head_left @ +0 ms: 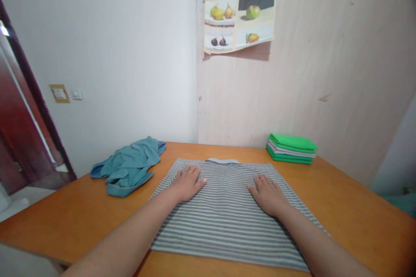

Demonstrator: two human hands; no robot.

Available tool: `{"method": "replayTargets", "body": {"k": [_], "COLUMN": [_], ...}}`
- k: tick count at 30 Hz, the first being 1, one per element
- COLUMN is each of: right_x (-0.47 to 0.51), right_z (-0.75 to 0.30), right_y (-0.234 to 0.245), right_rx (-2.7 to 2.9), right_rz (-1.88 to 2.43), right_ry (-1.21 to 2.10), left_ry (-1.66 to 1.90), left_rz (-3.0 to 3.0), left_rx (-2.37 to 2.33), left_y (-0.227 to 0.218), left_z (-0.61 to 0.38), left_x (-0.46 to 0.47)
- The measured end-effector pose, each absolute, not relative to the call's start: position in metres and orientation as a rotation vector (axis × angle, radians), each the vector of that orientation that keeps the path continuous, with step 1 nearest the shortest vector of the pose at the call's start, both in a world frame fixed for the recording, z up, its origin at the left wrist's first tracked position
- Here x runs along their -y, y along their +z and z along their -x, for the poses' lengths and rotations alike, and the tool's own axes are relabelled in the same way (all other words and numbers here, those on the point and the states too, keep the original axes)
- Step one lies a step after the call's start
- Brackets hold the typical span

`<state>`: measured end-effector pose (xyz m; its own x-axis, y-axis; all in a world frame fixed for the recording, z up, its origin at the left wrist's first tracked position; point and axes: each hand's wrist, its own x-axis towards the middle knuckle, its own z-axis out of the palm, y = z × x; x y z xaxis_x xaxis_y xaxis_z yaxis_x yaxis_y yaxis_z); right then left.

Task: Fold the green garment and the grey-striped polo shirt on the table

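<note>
A grey-and-white striped shirt (pixel 227 220) lies spread flat on the wooden table (pixel 351 207), its collar toward the wall. My left hand (pixel 187 183) rests flat on its upper left part, fingers stretched out. My right hand (pixel 268 194) lies flat on its upper right part, fingers also extended. Neither hand grips the cloth.
A crumpled blue garment (pixel 130 165) lies on the table to the left. A stack of folded green and grey clothes (pixel 290 149) sits at the back right by the wall. A fruit poster (pixel 238 24) hangs above. A dark door frame (pixel 26 108) stands far left.
</note>
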<state>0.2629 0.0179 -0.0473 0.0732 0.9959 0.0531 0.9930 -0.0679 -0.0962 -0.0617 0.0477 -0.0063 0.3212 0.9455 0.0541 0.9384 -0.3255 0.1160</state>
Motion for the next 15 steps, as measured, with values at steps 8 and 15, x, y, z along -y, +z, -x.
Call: {"method": "replayTargets", "body": {"k": [8, 15], "right_x": [-0.017, -0.009], "right_z": [-0.262, -0.267], "right_y": [-0.045, -0.025], "right_rx": [2.098, 2.131], "right_rz": [2.207, 2.194], "right_ry": [0.021, 0.052], "left_ry": [0.17, 0.169], "left_rz": [-2.514, -2.508], "left_rx": [-1.732, -1.761], "left_y": [-0.007, -0.015], "left_z": [0.107, 0.126], "left_x": [0.023, 0.048]}}
